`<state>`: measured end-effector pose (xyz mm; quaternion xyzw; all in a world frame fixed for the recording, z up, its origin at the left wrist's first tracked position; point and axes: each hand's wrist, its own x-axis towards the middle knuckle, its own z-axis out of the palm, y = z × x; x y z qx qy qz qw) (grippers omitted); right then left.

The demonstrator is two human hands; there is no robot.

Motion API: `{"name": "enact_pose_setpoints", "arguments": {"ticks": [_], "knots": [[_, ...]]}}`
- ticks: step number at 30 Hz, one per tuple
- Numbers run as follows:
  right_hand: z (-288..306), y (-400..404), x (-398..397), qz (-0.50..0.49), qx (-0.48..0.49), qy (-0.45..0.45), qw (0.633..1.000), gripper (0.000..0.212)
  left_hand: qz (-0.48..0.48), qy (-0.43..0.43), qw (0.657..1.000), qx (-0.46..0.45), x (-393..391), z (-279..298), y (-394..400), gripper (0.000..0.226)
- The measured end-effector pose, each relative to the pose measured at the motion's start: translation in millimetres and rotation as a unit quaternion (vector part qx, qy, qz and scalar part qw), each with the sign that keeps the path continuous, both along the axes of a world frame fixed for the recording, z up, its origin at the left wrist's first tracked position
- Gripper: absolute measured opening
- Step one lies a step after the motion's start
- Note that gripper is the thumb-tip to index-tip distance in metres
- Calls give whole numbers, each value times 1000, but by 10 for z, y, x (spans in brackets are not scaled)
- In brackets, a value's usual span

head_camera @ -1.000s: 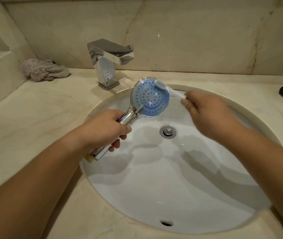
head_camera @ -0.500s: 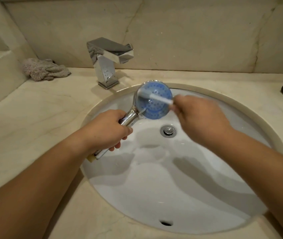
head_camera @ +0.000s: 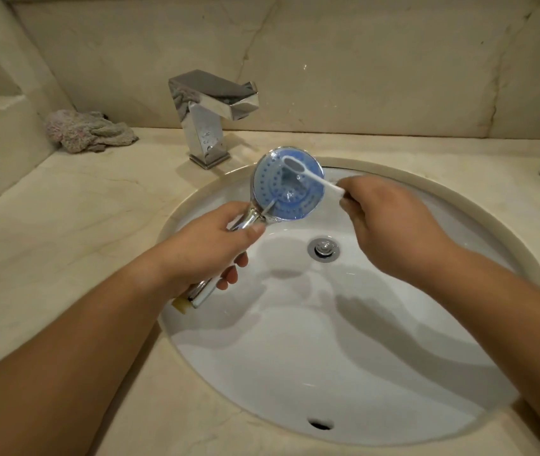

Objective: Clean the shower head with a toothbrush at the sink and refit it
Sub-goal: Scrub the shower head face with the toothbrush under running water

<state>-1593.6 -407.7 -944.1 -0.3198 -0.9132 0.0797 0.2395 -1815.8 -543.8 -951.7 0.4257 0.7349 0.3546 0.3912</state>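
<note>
Over sink (head_camera: 344, 373): L hand (head_camera: 209, 251) grip round shower head (head_camera: 286, 187) handle, R hand (head_camera: 393, 225) apparently pinching toothbrush (head_camera: 311, 174) on face.

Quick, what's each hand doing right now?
Left hand: grips the shower head by its chrome handle, over the sink.
Right hand: pinches the toothbrush, bristle end on the blue face.

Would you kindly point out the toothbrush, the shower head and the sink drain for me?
toothbrush (head_camera: 314, 177): head view, on the white neck just below the brush head.
shower head (head_camera: 275, 189): head view, on the blue nozzle face.
sink drain (head_camera: 323, 248): head view, on the chrome plug at the centre.
</note>
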Motion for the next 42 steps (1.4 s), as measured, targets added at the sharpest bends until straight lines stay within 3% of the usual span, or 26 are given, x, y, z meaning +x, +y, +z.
{"name": "enact_pose_setpoints", "arguments": {"ticks": [5, 8, 14, 20, 24, 27, 30, 33, 36, 40, 42], "knots": [[31, -93, -61, 25, -74, 2, 997, 13, 29, -193, 981, -5, 64, 75, -1, 20], [80, -121, -152, 43, -70, -7, 997, 8, 52, -246, 967, -34, 109, 102, 19, 14], [103, -136, -374, 40, -42, -50, 997, 30, 82, -182, 980, 16, 74, 87, 131, 12], [2, -83, -286, 33, -59, 30, 997, 17, 77, -191, 977, 49, 68, 25, 150, 14], [-56, -146, -271, 53, 24, -61, 996, 3, 80, -199, 975, 53, 85, 35, 167, 13], [-24, -24, -209, -10, 14, -6, 1000, 6, 87, -215, 971, 57, 78, 55, 169, 13], [-77, -124, -250, 64, 52, -38, 996, 4, 84, -214, 972, 56, 76, 70, 173, 14], [-39, -31, -245, -3, 22, 18, 1000, 12, 84, -201, 974, 54, 80, 66, 165, 13], [-84, -120, -248, 67, 41, -44, 996, 6, 83, -179, 979, 53, 77, 63, 144, 13], [-54, -4, -251, -7, -10, 24, 1000, 11, 83, -174, 980, 55, 67, 52, 142, 13], [-70, -56, -255, 43, 18, -34, 998, 7, 86, -160, 982, 45, 48, 32, 140, 13]]}}
